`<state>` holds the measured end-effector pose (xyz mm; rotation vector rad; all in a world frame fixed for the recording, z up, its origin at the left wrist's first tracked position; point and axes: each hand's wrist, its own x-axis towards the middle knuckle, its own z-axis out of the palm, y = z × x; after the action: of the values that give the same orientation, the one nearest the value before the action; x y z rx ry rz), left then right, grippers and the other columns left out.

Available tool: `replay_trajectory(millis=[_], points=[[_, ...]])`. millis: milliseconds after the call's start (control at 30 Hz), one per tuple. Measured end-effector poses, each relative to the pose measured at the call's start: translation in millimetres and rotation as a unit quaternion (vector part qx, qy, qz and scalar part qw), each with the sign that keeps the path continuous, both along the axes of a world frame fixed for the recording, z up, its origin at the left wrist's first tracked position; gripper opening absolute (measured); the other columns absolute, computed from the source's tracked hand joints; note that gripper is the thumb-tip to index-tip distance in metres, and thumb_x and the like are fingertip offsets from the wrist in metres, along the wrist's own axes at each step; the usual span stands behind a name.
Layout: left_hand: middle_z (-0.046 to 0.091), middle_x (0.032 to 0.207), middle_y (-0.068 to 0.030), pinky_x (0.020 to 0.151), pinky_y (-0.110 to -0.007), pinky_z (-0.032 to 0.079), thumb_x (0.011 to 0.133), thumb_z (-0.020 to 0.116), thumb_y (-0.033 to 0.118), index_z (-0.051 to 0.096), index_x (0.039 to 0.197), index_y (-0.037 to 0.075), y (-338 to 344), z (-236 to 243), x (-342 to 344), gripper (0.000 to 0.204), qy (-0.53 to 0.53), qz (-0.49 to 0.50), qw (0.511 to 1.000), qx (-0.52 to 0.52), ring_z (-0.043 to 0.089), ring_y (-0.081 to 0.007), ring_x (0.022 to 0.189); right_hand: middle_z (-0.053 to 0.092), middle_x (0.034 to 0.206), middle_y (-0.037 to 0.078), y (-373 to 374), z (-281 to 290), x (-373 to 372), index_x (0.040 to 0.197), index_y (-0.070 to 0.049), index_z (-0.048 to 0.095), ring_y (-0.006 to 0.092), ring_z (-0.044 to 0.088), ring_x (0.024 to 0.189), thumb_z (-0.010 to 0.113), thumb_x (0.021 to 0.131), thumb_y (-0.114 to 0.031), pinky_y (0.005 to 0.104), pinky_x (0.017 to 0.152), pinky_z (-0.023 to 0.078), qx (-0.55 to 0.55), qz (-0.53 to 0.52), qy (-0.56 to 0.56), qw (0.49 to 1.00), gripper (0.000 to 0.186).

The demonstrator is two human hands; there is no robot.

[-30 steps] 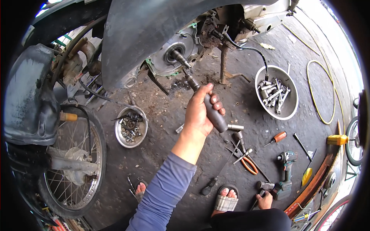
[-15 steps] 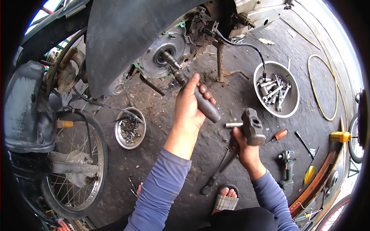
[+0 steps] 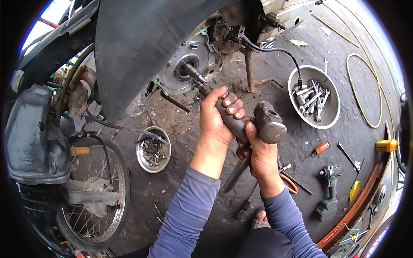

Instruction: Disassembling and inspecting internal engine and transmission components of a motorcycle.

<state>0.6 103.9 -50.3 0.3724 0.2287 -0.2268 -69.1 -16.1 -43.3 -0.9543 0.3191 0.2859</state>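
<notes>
My left hand (image 3: 217,118) is wrapped around a thick grey metal tube (image 3: 235,126). The tube's narrow far end meets the shaft (image 3: 194,72) that sticks out of the opened engine case (image 3: 174,71). My right hand (image 3: 262,155) is closed around a hammer (image 3: 269,124) near its head, the handle slanting down to the left below the fist. Thumb and fingers of this hand are at the tube's near end, beside my left hand; whether they also grip the tube is hard to tell.
Two metal bowls stand on the dark ground: small hardware fills the left one (image 3: 139,158), sockets and wrenches the right one (image 3: 336,114). A cordless driver (image 3: 331,189), a screwdriver (image 3: 321,148) and pliers (image 3: 290,184) lie at right. A spoked wheel (image 3: 124,189) stands at left.
My right hand has brought the hammer up and left, against the near end of the tube. My left hand keeps its grip on the tube. The whole view has shifted slightly.
</notes>
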Motion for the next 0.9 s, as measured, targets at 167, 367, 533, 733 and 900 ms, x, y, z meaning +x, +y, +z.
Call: replay_trajectory(millis=[167, 367, 533, 733, 900], points=[[0.055, 0.087, -0.0088, 0.071, -0.037, 0.051, 0.088, 0.067, 0.025, 0.053, 0.103, 0.005, 4, 14, -7, 0.028, 0.059, 0.09, 0.963, 0.248, 0.057, -0.0212, 0.078, 0.053, 0.059, 0.002, 7, 4, 10, 0.084, -0.004, 0.056, 0.0086, 0.046, 0.043, 0.066, 0.092, -0.02, 0.0254, 0.039, 0.035, -0.051, -0.065, -0.046, 0.996, 0.02], [0.052, 0.118, -0.0173, 0.1, -0.044, 0.042, 0.069, 0.074, 0.009, 0.052, 0.121, 0.001, 55, 56, -41, 0.057, -0.534, -0.009, 0.265, 0.803, 0.051, -0.0333, 0.115, 0.057, 0.06, 0.002, -6, 22, 11, 0.084, -0.005, 0.061, 0.0088, 0.048, 0.043, 0.069, 0.09, -0.025, 0.0255, 0.04, 0.037, -0.171, 0.032, -0.056, 0.983, 0.022], [0.065, 0.103, -0.013, 0.087, -0.043, 0.05, 0.065, 0.073, 0.011, 0.065, 0.097, 0.008, 30, 66, 22, 0.033, -0.525, -0.193, 0.204, 0.803, 0.062, -0.0311, 0.102, 0.054, 0.062, 0.001, -1, 32, 9, 0.085, -0.007, 0.059, 0.0097, 0.047, 0.045, 0.066, 0.092, -0.03, 0.0252, 0.04, 0.037, -0.23, 0.015, -0.042, 0.972, 0.025], [0.068, 0.078, -0.0089, 0.067, -0.042, 0.053, 0.069, 0.068, 0.016, 0.065, 0.078, 0.012, 31, 36, 32, 0.01, -0.584, -0.119, 0.228, 0.77, 0.068, -0.0298, 0.076, 0.052, 0.062, 0.0, 14, 25, -2, 0.087, -0.007, 0.058, 0.0082, 0.046, 0.045, 0.073, 0.087, -0.028, 0.0245, 0.04, 0.037, -0.242, -0.134, -0.04, 0.96, 0.026], [0.068, 0.075, -0.0089, 0.064, -0.041, 0.054, 0.069, 0.067, 0.018, 0.061, 0.075, 0.011, 35, 36, 34, 0.011, -0.614, -0.11, 0.137, 0.769, 0.069, -0.0282, 0.072, 0.038, 0.059, -0.006, 25, -6, -49, 0.078, -0.014, 0.046, 0.0078, 0.038, 0.046, 0.067, 0.087, -0.025, 0.027, 0.045, 0.036, 0.077, -0.26, 0.037, 0.962, 0.025]])
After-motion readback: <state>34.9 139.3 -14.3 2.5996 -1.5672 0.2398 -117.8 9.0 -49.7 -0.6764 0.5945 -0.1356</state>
